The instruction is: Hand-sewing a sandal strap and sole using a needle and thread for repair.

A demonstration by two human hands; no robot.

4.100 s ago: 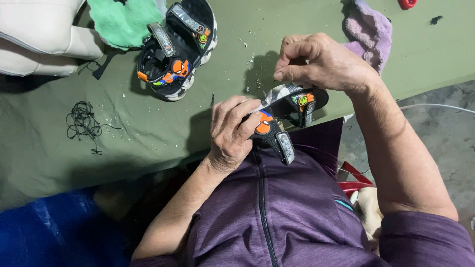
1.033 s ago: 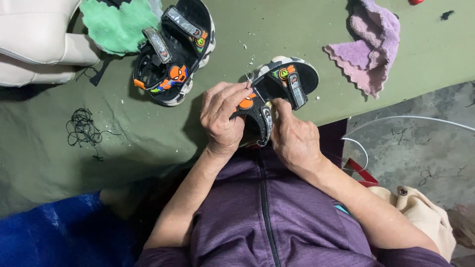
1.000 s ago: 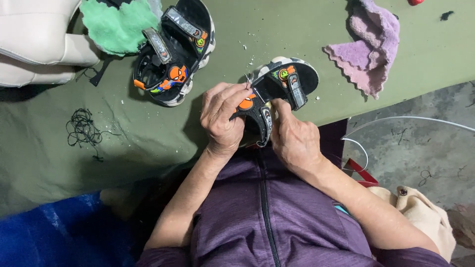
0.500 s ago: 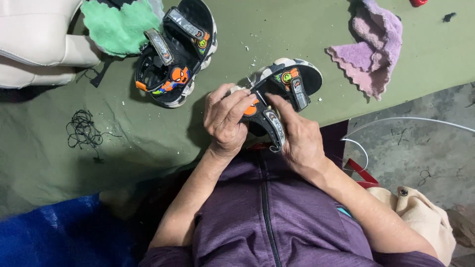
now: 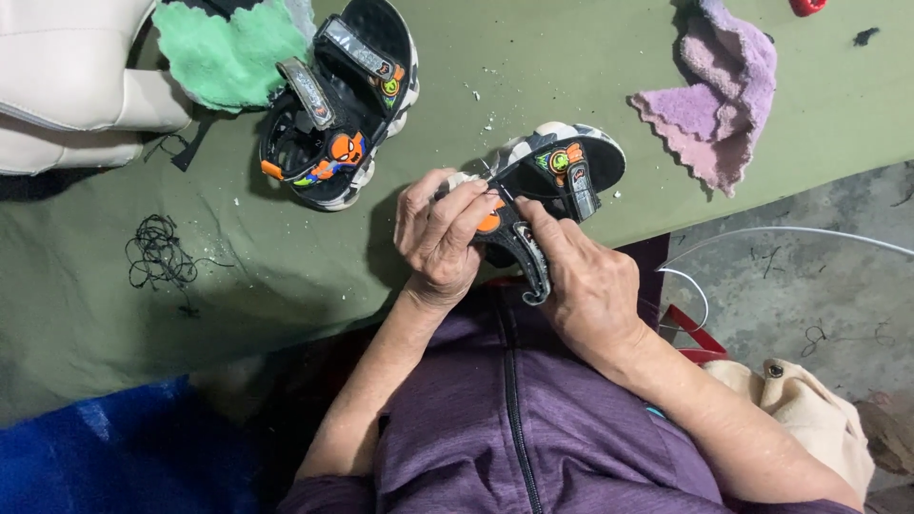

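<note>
- No packages or signs lie on the green cloth-covered table (image 5: 286, 276); the only label-like things are the small round orange-and-green badges on the straps of the two sandals
- My left hand (image 5: 440, 238) is curled round the near end of the black child's sandal (image 5: 557, 171), fingers wrapped over its orange-patched strap and shut on it
- My right hand (image 5: 588, 286) comes in from the near right; its fingers pinch the loose grey-edged strap of the same sandal, thumb and forefinger closed on it
- That sandal sits at the near edge of the table, right in front of my purple zipped jacket (image 5: 514, 419), its toe end with the round badge sticking out to the far right beyond my fingertips
- The sandal's back half is hidden under my left fingers, so I cannot tell how its sole rests there
- The second sandal (image 5: 338, 109) lies well apart to the far left, straps up, touching a green fluffy cloth (image 5: 228, 52)
- A lilac cloth (image 5: 714, 95) lies far right, clear of both hands
- A tangle of black thread (image 5: 157, 257) lies to the left on the table
- A cream padded thing (image 5: 67, 86) fills the far left corner
</note>
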